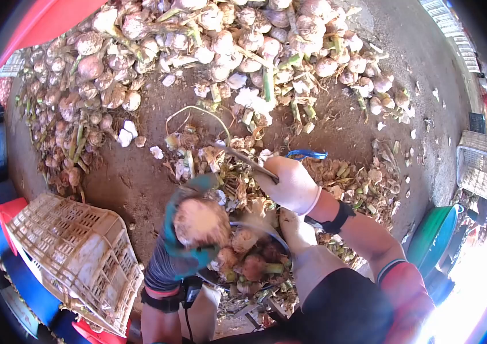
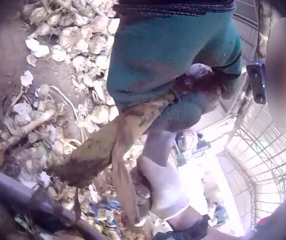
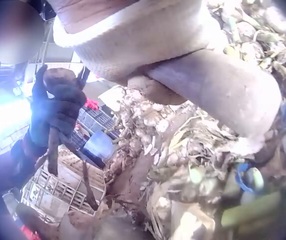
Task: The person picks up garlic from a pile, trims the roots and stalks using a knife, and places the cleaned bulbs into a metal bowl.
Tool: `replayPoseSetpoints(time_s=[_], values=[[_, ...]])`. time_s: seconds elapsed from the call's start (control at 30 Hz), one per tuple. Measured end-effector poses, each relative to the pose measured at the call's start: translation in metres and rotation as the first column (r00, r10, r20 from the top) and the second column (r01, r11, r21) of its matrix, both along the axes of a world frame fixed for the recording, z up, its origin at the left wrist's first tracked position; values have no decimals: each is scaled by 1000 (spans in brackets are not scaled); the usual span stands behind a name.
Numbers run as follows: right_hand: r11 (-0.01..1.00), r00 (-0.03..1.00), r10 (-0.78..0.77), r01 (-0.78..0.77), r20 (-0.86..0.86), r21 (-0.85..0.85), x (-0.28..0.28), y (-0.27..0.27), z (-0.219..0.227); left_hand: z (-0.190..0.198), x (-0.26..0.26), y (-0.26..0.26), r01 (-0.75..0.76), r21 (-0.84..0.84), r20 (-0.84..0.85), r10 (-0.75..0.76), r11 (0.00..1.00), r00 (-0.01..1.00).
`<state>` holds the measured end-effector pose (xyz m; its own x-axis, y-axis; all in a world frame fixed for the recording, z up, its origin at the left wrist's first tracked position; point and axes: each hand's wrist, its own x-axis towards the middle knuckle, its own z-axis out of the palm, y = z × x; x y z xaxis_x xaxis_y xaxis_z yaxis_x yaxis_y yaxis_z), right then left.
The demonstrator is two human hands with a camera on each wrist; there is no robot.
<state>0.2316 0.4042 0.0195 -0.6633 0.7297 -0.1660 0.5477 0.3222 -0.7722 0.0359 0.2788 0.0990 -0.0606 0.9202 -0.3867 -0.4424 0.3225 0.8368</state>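
My left hand [image 1: 170, 235], in a teal glove, grips a large garlic bulb [image 1: 202, 222] whose pale face turns up toward the head camera. Dry stalk leaves [image 2: 118, 145] hang below that fist in the left wrist view. Wearing a white glove, my right hand [image 1: 291, 184] holds a knife with a narrow dark blade [image 1: 246, 160] slanting up and left, apart from the bulb. Between the legs sits a basin [image 1: 281, 238] with several garlic bulbs [image 1: 253, 266] in it, just right of the left hand.
Garlic heaps [image 1: 220, 43] cover the floor ahead and to the left. Cut stalks and husks [image 1: 364, 178] lie around the basin. A plastic crate [image 1: 77, 252] stands at the left, a green tub [image 1: 434, 238] and another crate [image 1: 477, 163] at the right. A blue strip [image 1: 308, 153] lies by the right hand.
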Motion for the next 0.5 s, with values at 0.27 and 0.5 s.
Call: replayPoseSetpoints(time_s=[0.27,0.5], values=[[976,931,218,-206,-293,72,-11,-47,41,-64,-28,8,-527,186,159,504,829,849],[996,1000,-8,8,9,-89,-6,-20,26,-39,-25,-17,-145,-201,207,186,969,960]])
